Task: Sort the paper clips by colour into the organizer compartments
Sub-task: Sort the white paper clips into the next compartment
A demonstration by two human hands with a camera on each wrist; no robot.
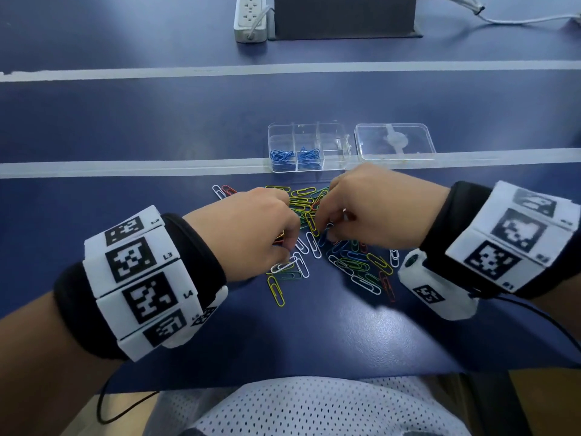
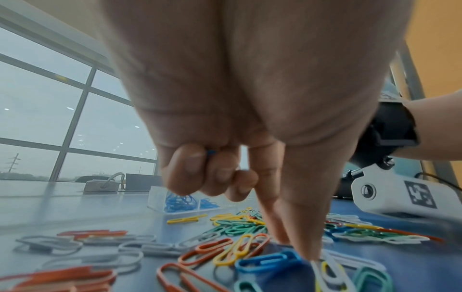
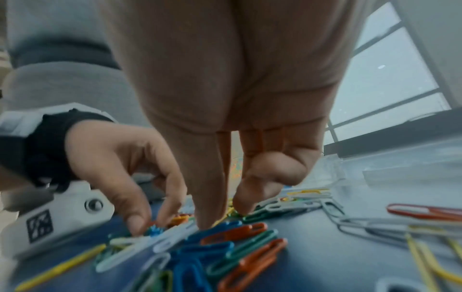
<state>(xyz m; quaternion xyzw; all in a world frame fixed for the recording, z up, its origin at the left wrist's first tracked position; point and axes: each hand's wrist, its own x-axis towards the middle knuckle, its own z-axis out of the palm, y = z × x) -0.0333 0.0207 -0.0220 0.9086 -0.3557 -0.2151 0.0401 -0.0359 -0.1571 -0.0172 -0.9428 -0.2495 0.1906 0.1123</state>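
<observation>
Your left hand (image 2: 237,110) has three fingers (image 2: 185,168) curled tight on something small and blue, with thumb and first finger reaching down to a blue paper clip (image 2: 268,261). Your right hand (image 3: 232,89) pokes down into the pile of coloured paper clips (image 1: 317,243); whether it holds one, you cannot tell. Just past the pile stands the clear plastic organizer box (image 1: 309,146), with blue clips in two parts.

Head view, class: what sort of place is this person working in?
Probably an office or lab workbench: a dark blue tabletop with pale tape lines, a white power strip at the back, and large grid-framed windows beside it.
</observation>
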